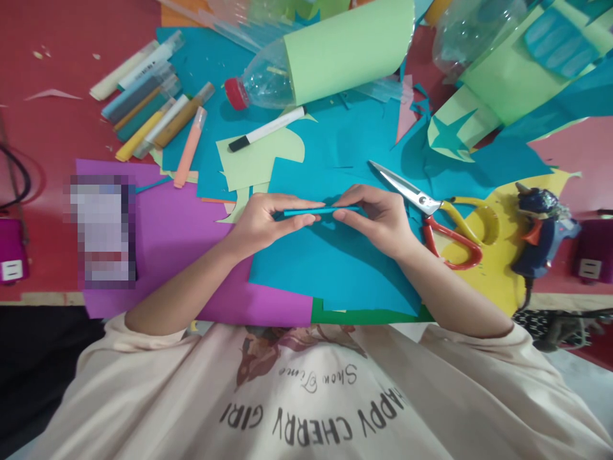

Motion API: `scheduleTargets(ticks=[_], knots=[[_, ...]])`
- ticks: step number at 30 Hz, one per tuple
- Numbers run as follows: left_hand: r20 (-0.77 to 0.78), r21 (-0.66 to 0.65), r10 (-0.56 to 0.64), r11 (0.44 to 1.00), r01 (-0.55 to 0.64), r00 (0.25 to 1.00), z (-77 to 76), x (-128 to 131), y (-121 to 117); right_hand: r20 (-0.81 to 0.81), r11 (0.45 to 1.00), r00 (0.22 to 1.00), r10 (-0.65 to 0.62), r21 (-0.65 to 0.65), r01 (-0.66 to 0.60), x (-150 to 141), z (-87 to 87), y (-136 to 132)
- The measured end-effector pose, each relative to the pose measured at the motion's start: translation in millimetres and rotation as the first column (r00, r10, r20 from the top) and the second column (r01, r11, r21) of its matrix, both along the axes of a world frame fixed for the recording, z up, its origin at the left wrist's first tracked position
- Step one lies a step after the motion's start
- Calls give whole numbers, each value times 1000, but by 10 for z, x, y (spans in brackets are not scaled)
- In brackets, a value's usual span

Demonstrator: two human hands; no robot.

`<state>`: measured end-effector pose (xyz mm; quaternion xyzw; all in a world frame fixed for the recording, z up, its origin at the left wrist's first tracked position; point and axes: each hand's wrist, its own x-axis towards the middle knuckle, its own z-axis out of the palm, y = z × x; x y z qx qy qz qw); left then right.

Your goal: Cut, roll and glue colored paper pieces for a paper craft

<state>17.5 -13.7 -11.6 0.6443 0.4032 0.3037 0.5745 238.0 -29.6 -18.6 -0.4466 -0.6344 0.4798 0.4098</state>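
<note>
Your left hand [261,220] and right hand [380,217] pinch the thin blue strip [306,211], fingers nearly together, long axis running left-to-right!

Obstacle beside right hand [380,219]: scissors [429,203]

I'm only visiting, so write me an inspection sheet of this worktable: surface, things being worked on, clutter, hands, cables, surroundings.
Surface: red table, largely covered with coloured paper.
Job's things: thin blue piece held over a large blue sheet; scissors beside the right hand.
Clutter: grouped markers, paper-wrapped bottle with a red cap, apparent glue gun at right.
Hands: left hand and right hand both pinch the thin blue piece.
Cables: black cable at the left edge; dark cord below the apparent glue gun.
Surroundings: printed shirt below the table edge; no co-worker seen.
</note>
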Motion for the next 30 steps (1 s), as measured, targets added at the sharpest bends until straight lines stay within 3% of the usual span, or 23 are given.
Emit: scheduleTargets(ticks=[15,19,30], knots=[[-1,146,-33,989,32,999,-28,0,0,-36,1000,999,-5,17,6,-1,-13,-7],[40,145,9,989,-14,999,-8,13,-10,-23,999,999,-28,35,29,-1,-12,-1],[-41,364,23,931,-6,999,-98,-80,3,119,993,993,-1,118,-14,-52,-39,-20]])
